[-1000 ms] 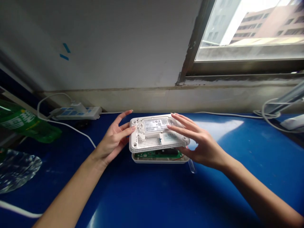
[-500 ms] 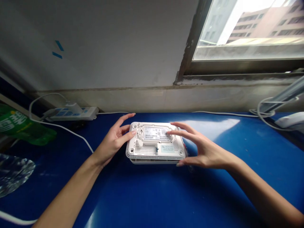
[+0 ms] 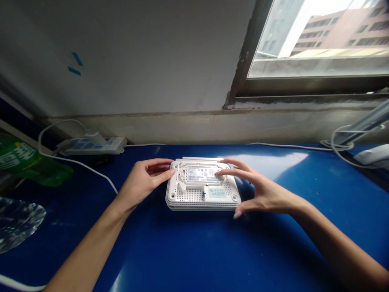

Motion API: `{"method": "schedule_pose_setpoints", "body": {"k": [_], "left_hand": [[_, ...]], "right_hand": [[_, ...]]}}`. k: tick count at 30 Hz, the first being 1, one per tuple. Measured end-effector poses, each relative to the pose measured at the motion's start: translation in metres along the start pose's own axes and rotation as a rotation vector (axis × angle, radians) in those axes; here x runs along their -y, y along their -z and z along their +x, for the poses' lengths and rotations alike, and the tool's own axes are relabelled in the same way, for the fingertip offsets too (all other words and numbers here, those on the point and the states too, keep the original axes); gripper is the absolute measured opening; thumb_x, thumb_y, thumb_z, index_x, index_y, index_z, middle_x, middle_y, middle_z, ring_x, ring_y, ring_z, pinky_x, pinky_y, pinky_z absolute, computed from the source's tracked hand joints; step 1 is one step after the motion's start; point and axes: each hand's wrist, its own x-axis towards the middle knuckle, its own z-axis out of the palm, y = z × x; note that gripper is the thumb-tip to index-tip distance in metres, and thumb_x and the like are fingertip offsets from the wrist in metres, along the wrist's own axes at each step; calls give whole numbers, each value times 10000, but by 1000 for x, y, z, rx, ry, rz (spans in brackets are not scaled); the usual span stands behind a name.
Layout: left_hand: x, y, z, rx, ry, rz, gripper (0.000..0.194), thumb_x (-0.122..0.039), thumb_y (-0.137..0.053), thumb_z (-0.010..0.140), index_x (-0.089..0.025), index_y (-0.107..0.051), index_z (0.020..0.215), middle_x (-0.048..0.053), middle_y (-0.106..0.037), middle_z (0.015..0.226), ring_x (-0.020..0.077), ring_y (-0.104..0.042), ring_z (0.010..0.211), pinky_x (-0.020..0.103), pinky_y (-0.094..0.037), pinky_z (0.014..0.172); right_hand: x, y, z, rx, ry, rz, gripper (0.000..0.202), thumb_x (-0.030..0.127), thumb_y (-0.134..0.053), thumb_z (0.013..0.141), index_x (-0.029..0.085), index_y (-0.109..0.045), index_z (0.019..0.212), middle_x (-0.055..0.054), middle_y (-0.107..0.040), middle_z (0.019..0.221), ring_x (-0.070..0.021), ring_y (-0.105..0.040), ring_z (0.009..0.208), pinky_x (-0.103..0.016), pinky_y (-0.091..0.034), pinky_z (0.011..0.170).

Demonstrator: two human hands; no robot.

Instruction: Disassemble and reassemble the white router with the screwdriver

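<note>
A white plastic device (image 3: 191, 194) with a perforated face, round corner holes and printed labels lies label side up on the blue table. Around its left edge, my left hand (image 3: 147, 180) has the thumb on the upper left corner and the fingers behind it. My right hand (image 3: 258, 188) spans the right side, one fingertip on the label, another at the far edge and the thumb at the near right corner. At the far side a thin white strip (image 3: 202, 158) sticks out beyond the device's edge.
A white power strip (image 3: 114, 145) with a plug and cable lies at the back left. Beside it are a green bottle (image 3: 33, 162) and a clear plastic item (image 3: 21, 221). Coiled white cable (image 3: 334, 142) and a metal post (image 3: 364, 121) stand at the back right, below a window.
The device's perforated top part has shifted slightly right, and the gap along its near edge has narrowed. My left fingers have come down against its far left edge. A white strip now shows behind it.
</note>
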Motion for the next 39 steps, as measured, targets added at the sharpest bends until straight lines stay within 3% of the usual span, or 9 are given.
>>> {"method": "schedule_pose_setpoints", "body": {"k": [7, 13, 19, 25, 28, 32, 36, 39], "left_hand": [[-1, -2, -1, 26, -6, 102, 513, -486, -927, 712, -217, -835, 1139, 86, -829, 1111, 333, -772, 1092, 436, -608, 998], [4, -2, 0, -117, -104, 347, 503, -537, -912, 709, -238, -837, 1107, 77, -814, 1148, 320, -760, 1069, 419, -611, 947], [13, 1, 4, 44, 0, 364, 726, -650, -829, 766, -202, -745, 1331, 102, -790, 1156, 291, -747, 1021, 374, -606, 859], [14, -10, 0, 39, -81, 547, 548, -647, -660, 921, -196, -818, 1189, 106, -792, 1091, 292, -732, 898, 392, -556, 813], [12, -14, -2, 74, -74, 417, 442, -578, -669, 942, -228, -832, 1156, 93, -799, 1164, 311, -748, 994, 385, -557, 863], [4, -12, -3, 147, 88, 6, 390, -502, -739, 928, -216, -819, 1181, 94, -802, 1206, 322, -723, 1176, 363, -563, 963], [-3, -13, -6, 196, 310, -363, 464, -428, -785, 921, -205, -731, 1324, 118, -786, 1246, 279, -781, 1028, 290, -616, 759], [-2, -22, -9, 255, 388, -512, 442, -400, -775, 941, -167, -732, 1315, 147, -775, 1266, 267, -784, 1035, 277, -629, 814]], "right_hand": [[-2, 1, 0, 72, -81, 55, 907, 581, -936, 697, 470, -552, 1511, -21, -244, 1741, -423, -246, 1586, -612, -281, 1268], [-2, 1, -1, 63, -87, 23, 915, 592, -937, 687, 490, -548, 1508, 0, -256, 1742, -419, -264, 1581, -606, -283, 1269], [-2, -2, -1, 14, -64, -28, 772, 598, -868, 783, 470, -581, 1488, -26, -334, 1716, -410, -317, 1562, -630, -321, 1245], [1, -2, 0, 4, -44, -138, 764, 637, -844, 790, 452, -592, 1487, -45, -381, 1698, -424, -320, 1549, -674, -357, 1206], [1, -2, 2, -9, -27, -178, 772, 663, -843, 776, 459, -599, 1479, -43, -413, 1683, -425, -346, 1529, -673, -388, 1181], [-1, 0, 0, -26, 11, -222, 774, 678, -837, 773, 483, -590, 1481, -30, -426, 1677, -418, -367, 1515, -660, -414, 1161], [-1, 1, -2, -22, 18, -212, 778, 682, -828, 781, 475, -583, 1490, -38, -422, 1680, -413, -353, 1526, -659, -396, 1175], [0, 0, -1, 7, 14, -187, 790, 693, -830, 770, 469, -588, 1488, -41, -407, 1690, -420, -332, 1535, -671, -382, 1182]]}}
